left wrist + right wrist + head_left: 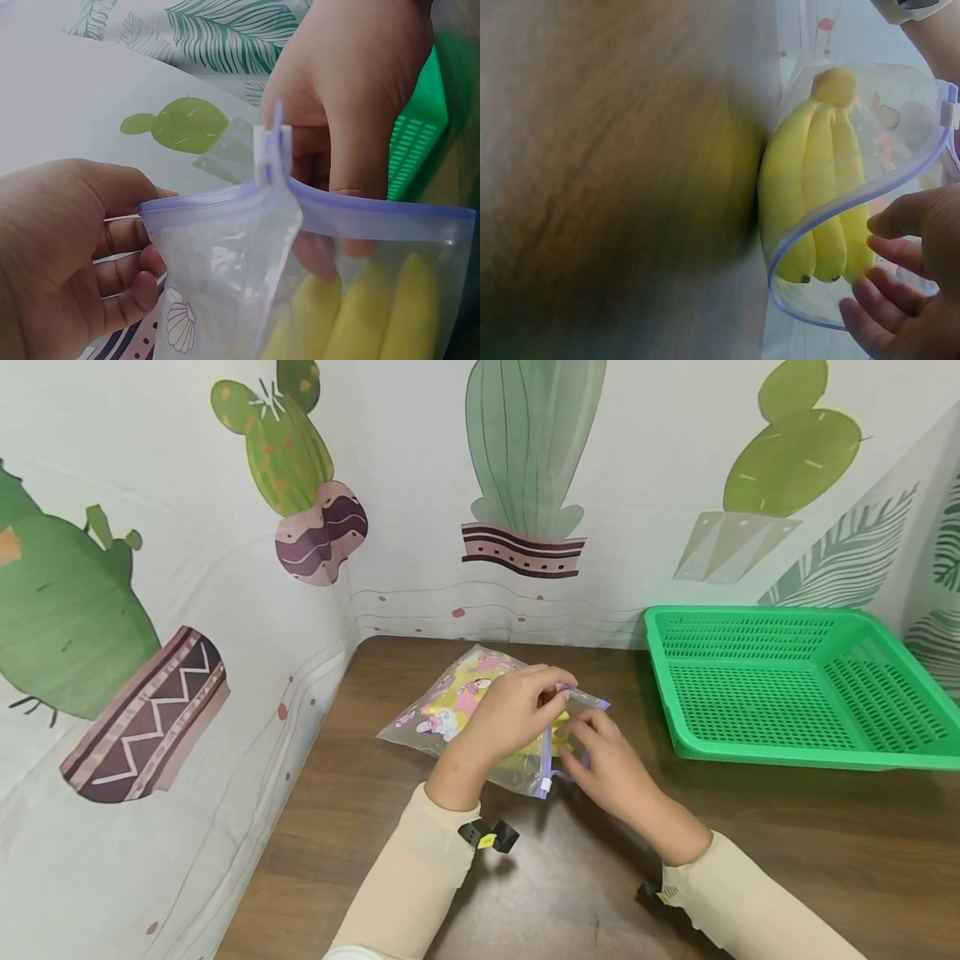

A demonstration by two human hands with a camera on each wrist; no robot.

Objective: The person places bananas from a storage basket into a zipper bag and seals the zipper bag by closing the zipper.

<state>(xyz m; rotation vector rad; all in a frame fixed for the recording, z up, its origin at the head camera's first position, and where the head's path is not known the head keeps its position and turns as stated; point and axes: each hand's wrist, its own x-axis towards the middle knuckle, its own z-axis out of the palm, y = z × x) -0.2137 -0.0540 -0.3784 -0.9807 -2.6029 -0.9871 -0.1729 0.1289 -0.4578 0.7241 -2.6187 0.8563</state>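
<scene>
A clear zip bag (408, 727) with cartoon prints and a purple zip edge lies on the table, its mouth spread apart. Inside is a bunch of yellow bananas (821, 187), tips toward the opening. My left hand (510, 714) pinches the bag's rim between thumb and fingers, as the left wrist view also shows. At the mouth is my right hand (615, 768), fingers loosely bent beside the banana tips; some fingertips reach past the rim in the left wrist view. A white zip slider (262, 154) sits on the purple edge.
A green perforated basket (675, 739) stands on the brown wooden table (555, 877), right of the bag. White cloth (405, 485) printed with cacti hangs behind and at the left. Each forearm wears a beige sleeve (420, 860) with a small black camera (487, 837).
</scene>
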